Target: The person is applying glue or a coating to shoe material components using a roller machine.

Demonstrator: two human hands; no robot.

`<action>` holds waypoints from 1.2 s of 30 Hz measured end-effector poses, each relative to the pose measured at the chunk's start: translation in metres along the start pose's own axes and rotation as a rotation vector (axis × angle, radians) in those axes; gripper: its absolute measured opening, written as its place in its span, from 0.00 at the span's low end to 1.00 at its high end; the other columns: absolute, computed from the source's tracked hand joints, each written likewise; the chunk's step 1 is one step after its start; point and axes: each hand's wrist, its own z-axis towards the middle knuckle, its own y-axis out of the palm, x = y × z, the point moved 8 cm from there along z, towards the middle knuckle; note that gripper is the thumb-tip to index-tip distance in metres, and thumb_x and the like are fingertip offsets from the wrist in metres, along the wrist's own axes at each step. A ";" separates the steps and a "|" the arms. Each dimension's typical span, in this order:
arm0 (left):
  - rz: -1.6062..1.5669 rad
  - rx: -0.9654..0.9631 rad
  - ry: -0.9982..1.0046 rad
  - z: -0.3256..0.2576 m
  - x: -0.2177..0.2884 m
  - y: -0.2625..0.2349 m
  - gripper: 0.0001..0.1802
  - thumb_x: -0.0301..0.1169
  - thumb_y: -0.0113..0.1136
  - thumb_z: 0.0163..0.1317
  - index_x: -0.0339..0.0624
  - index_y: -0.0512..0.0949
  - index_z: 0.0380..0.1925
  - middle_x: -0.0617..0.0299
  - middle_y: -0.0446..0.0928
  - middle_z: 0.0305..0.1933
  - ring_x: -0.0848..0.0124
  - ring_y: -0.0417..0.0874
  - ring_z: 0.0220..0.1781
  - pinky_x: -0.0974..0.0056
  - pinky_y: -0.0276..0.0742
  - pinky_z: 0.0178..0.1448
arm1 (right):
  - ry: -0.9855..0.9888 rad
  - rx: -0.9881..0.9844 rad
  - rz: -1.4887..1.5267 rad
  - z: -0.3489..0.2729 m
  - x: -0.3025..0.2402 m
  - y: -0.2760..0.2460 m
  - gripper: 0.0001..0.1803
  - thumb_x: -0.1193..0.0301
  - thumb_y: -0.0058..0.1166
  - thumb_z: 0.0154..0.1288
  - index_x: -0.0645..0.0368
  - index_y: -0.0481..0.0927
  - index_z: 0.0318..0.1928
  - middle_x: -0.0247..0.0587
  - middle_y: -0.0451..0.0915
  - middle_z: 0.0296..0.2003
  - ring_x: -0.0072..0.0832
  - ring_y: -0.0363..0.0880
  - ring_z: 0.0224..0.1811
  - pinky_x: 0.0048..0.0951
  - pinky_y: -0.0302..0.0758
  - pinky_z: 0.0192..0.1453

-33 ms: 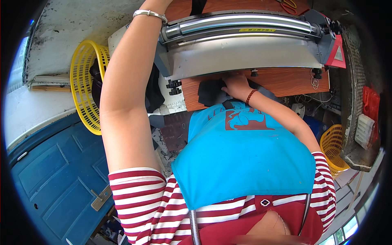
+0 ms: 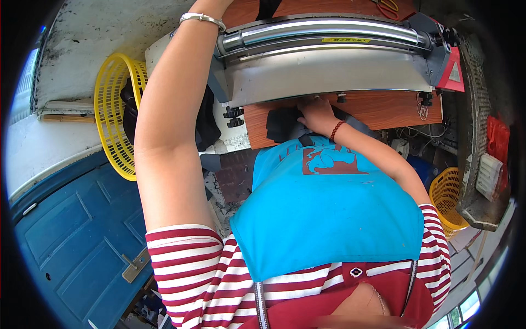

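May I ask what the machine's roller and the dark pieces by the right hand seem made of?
Roller: likely polished metal, from its bright, streaky reflections. Dark pieces: perhaps fabric or thin leather; they look flat and matt, but which is unclear.

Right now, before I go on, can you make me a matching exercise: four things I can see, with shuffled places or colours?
Things:
1. right hand
2. scissors
3. apron
4. door

Places or colours:
A. bright blue, over a striped shirt
B. at the dark cloth
C. at the picture's lower left
D. orange-handled, beyond the roller

Pairs: 1-B, 2-D, 3-A, 4-C.
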 end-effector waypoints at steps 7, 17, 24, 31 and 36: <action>0.043 0.021 0.100 0.002 0.000 0.003 0.33 0.13 0.47 0.59 0.40 0.75 0.66 0.40 0.82 0.56 0.57 0.87 0.46 0.62 0.81 0.48 | -0.039 0.034 0.079 0.005 0.004 -0.003 0.31 0.58 0.73 0.52 0.60 0.79 0.54 0.55 0.78 0.53 0.51 0.80 0.57 0.50 0.77 0.58; 0.121 0.054 0.235 -0.006 -0.004 0.012 0.28 0.14 0.45 0.61 0.40 0.80 0.60 0.39 0.81 0.58 0.48 0.85 0.55 0.59 0.78 0.57 | -0.250 0.203 0.026 -0.001 -0.011 -0.023 0.10 0.68 0.63 0.57 0.58 0.84 0.39 0.49 0.81 0.47 0.48 0.82 0.49 0.47 0.77 0.57; 0.253 -0.051 0.210 -0.009 -0.010 0.033 0.17 0.18 0.50 0.60 0.36 0.89 0.39 0.38 0.84 0.46 0.45 0.86 0.51 0.53 0.79 0.58 | -0.528 0.096 0.042 -0.037 -0.048 -0.061 0.12 0.78 0.62 0.53 0.53 0.85 0.40 0.41 0.79 0.42 0.40 0.83 0.40 0.38 0.81 0.43; 0.379 -0.079 0.336 -0.037 -0.010 0.058 0.14 0.19 0.54 0.59 0.36 0.88 0.40 0.43 0.81 0.52 0.45 0.82 0.54 0.51 0.78 0.58 | -0.514 0.379 0.567 -0.083 -0.039 -0.190 0.18 0.87 0.57 0.58 0.57 0.85 0.47 0.41 0.74 0.41 0.39 0.80 0.38 0.34 0.80 0.42; 0.396 -0.212 0.450 -0.047 -0.024 0.091 0.12 0.32 0.58 0.60 0.39 0.87 0.38 0.48 0.81 0.45 0.49 0.81 0.43 0.57 0.78 0.52 | -0.031 0.435 0.925 -0.086 0.032 -0.187 0.13 0.81 0.51 0.71 0.62 0.85 0.50 0.35 0.77 0.43 0.22 0.77 0.43 0.25 0.74 0.47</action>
